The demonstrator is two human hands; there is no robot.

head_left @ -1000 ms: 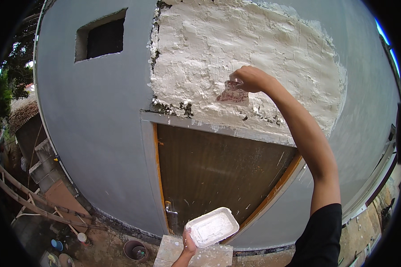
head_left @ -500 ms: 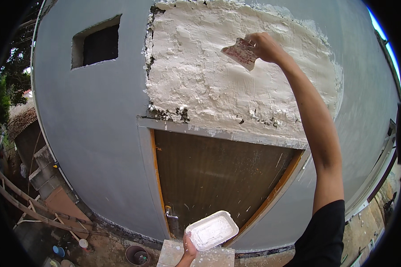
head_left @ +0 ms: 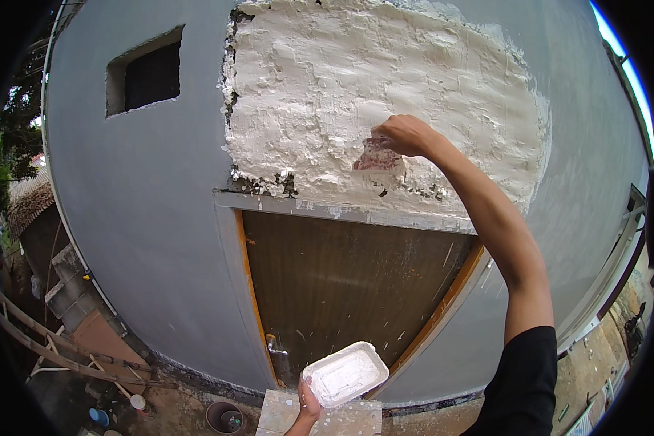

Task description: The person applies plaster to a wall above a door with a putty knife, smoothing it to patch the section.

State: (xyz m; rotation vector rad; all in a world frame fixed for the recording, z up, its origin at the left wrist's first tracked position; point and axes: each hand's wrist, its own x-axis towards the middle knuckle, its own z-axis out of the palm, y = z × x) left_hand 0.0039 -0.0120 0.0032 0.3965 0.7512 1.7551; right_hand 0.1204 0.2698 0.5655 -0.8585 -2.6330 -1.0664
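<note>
My right hand point(head_left: 408, 136) grips a putty knife point(head_left: 378, 155), a flat wide scraper blade smeared with reddish and white stains. Its edge is at the lower middle of a rough white plaster patch point(head_left: 305, 94) on the wall; whether it presses on the surface I cannot tell. Low in front of the door, my left hand point(head_left: 309, 400) holds a white rectangular tray point(head_left: 345, 374) by its left side. White paste coats the inside of the tray. Dark gaps show along the patch's left and lower edges.
Below the patch is a brown wooden door point(head_left: 341, 283) with a metal handle point(head_left: 276, 349). A small square opening point(head_left: 152, 73) sits in the grey wall point(head_left: 152, 218). A bucket point(head_left: 224, 417) stands on the ground, and a wooden ladder-like frame point(head_left: 58, 341) lies at left.
My right hand has brought the putty knife down and slightly left across the plaster, and the blade has turned. The left hand keeps the tray in nearly the same place.
</note>
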